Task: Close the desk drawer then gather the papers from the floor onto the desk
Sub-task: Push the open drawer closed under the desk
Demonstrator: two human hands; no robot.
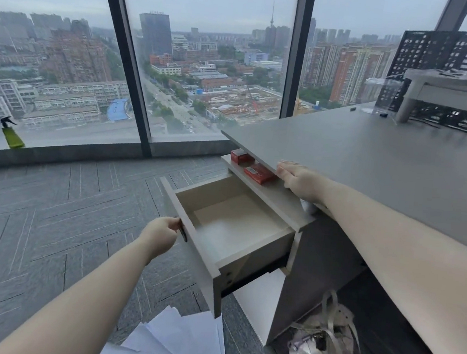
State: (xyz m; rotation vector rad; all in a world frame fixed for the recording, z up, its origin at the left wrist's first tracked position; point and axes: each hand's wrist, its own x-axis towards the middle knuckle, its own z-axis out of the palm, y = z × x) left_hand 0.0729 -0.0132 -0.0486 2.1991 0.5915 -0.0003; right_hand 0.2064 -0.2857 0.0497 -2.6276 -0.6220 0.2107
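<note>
Here the drawer (233,227) stands pulled well out from under the surface (369,160), empty, its long axis running from the front panel at lower left back toward the cabinet at upper right. The left hand (162,235) is at that front panel, fingers curled around the dark handle (183,233) on its outer face, so it is closed on the handle. That puts the hand on the outer side of the drawer, with the cabinet straight beyond it along the slide. A push from this hand up and to the right, in line with the rails, looks like what shuts it.

The right hand (297,179) lies flat on the edge of the surface, fingers together and extended, gripping nothing. It seems to be steadying the body. It is close to the drawer's inner end, beside two red boxes (258,172) on the shelf (265,191) under the top, but the left hand is the one set to do the work.

The papers (181,341) lie loose on the floor, just below the drawer's near corner and by the left forearm. They are untouched, so the first step is not yet finished. Under the surface a plastic bag (325,340) sits on the floor, apart from the papers.
</note>
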